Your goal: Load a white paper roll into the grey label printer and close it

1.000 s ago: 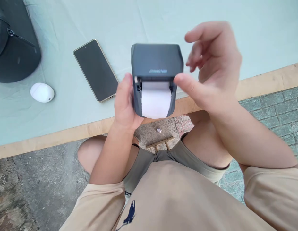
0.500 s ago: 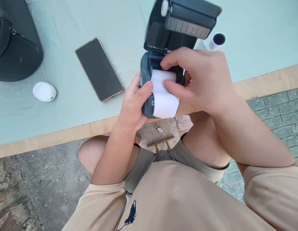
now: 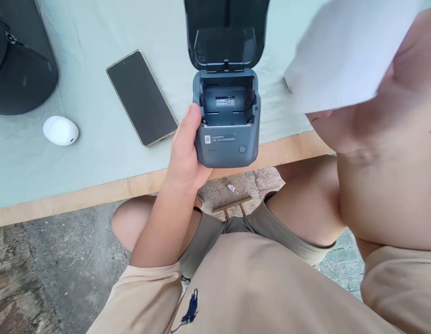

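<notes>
My left hand (image 3: 187, 153) grips a small dark blue-grey label printer (image 3: 225, 148) by its left side, the thumb along the edge. The printer's black lid (image 3: 225, 32) stands raised, and its paper bay holds no roll. Stickers and a power button show on the body. Up at the right, close to the camera, my right hand (image 3: 371, 111) is closed on a roll of white paper (image 3: 344, 55), smeared by motion. The paper covers most of the fingers.
On the pale green cloth lie a phone (image 3: 142, 97), a white earbud case (image 3: 61, 130) and a black zipped bag (image 3: 23, 60). The table's wooden edge (image 3: 107, 191) runs just in front of my knees.
My right hand has lifted the paper roll out of the printer and carried it up to the right. The left hand still holds the printer, which now faces me more squarely.
</notes>
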Demonstrator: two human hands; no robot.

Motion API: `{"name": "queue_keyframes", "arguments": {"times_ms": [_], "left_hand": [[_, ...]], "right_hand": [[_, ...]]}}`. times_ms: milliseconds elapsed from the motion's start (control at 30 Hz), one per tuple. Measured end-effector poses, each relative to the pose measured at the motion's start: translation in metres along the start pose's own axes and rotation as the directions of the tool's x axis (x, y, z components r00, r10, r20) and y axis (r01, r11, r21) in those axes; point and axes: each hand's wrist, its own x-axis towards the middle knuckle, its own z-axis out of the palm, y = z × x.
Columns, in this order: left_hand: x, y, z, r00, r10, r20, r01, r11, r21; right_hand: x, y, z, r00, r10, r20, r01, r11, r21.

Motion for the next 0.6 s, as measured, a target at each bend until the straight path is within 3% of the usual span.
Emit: {"name": "queue_keyframes", "arguments": {"times_ms": [67,100,200,333,467,600], "left_hand": [[0.003,0.001,-0.001,0.999,0.005,0.032,-0.004,0.999,-0.031],[0.004,0.001,-0.001,0.999,0.009,0.043,-0.007,0.999,-0.040],[0.006,0.002,-0.001,0.999,0.004,0.051,-0.001,0.999,-0.048],[0.004,0.003,0.002,1.000,0.005,0.022,-0.005,0.999,-0.032],[0.003,0.002,0.004,1.000,0.025,-0.016,-0.026,0.999,-0.022],[0.003,0.001,0.003,0.999,0.044,-0.029,-0.045,0.998,-0.032]], "right_hand": [[0.003,0.007,-0.003,0.976,0.217,-0.032,-0.210,0.967,0.145],[0.003,0.011,-0.003,0.962,0.267,-0.058,-0.253,0.950,0.183],[-0.001,0.022,-0.003,0.979,0.170,-0.110,-0.159,0.982,0.103],[-0.011,0.027,0.000,0.997,0.060,0.038,-0.054,0.989,-0.135],[-0.012,0.030,0.002,0.993,-0.050,0.105,0.089,0.906,-0.413],[-0.006,0.042,0.000,0.995,-0.038,0.096,0.088,0.792,-0.605]]}}
